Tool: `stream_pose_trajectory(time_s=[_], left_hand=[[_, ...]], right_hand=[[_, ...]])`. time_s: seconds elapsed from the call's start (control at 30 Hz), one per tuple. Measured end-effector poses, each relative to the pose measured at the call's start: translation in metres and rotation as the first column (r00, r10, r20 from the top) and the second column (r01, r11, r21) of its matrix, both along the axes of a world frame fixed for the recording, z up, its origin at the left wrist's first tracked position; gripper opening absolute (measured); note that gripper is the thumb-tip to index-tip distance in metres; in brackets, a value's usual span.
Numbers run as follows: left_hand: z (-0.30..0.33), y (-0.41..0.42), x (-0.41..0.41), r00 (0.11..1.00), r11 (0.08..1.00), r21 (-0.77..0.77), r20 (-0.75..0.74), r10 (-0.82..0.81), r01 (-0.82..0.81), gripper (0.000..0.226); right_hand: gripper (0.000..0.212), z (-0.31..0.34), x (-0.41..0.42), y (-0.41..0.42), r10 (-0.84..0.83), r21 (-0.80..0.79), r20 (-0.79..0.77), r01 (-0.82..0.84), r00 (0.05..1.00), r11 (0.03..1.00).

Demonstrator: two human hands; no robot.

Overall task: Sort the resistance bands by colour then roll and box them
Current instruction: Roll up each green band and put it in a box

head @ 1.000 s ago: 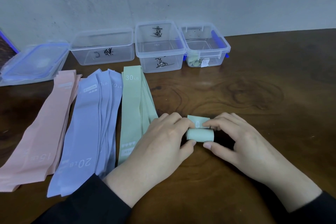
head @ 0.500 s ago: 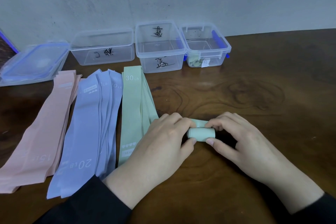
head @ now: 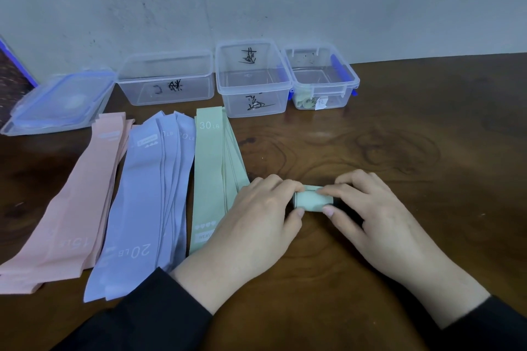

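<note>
Over the last second I watched the loose tail of the green band [head: 313, 200] shrink to a sliver as it wound in; the roll sat on the table [head: 399, 151], just right of the flat green stack [head: 209, 174]. The left hand [head: 256, 225] pinched one end and the right hand [head: 379, 216] the other, fingers curled over the top and thumbs beneath. I judged this roll nearly finished and bound for the right-hand box [head: 322, 80], which seemed to hold green rolls already; the pink pile [head: 82, 194] and the lilac pile [head: 142, 194] lay unrolled.
</note>
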State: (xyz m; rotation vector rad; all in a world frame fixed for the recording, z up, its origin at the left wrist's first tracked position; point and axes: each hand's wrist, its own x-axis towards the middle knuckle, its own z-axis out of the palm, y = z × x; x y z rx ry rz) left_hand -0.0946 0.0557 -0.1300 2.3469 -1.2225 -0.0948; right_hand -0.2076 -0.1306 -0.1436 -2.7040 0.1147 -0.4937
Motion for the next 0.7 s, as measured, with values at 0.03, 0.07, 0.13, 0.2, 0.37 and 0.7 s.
stream_pose_trajectory(time_s=[0.03,0.07,0.13,0.2,0.37,0.7], left_hand=[[0.001,0.000,0.001,1.000,1.000,0.012,-0.028,0.000,0.000,0.039],[0.003,-0.001,0.003,0.998,1.000,0.027,-0.058,-0.001,0.002,0.043],[0.008,-0.003,0.007,0.996,0.997,0.069,-0.090,-0.015,0.021,0.051],[0.013,-0.005,0.012,0.999,0.993,0.108,-0.034,-0.038,0.041,0.057],[0.017,-0.017,0.018,0.978,0.981,0.189,0.195,-0.077,0.039,0.036],[0.017,-0.031,0.031,0.975,0.957,0.289,0.198,-0.098,0.038,0.034]], right_hand=[[0.041,0.000,0.000,0.000,-0.007,-0.010,-0.004,0.007,1.000,1.000],[0.045,0.000,0.000,0.001,-0.014,-0.022,-0.012,0.014,1.000,1.000],[0.052,-0.001,0.001,0.001,-0.032,-0.051,-0.033,0.030,0.999,0.998],[0.053,-0.002,0.002,0.001,-0.046,-0.075,-0.049,0.042,0.998,0.996],[0.053,-0.001,0.006,0.000,-0.075,-0.093,-0.066,0.069,0.995,0.993],[0.038,0.003,0.020,0.003,-0.014,-0.053,0.004,0.015,1.000,0.998]])
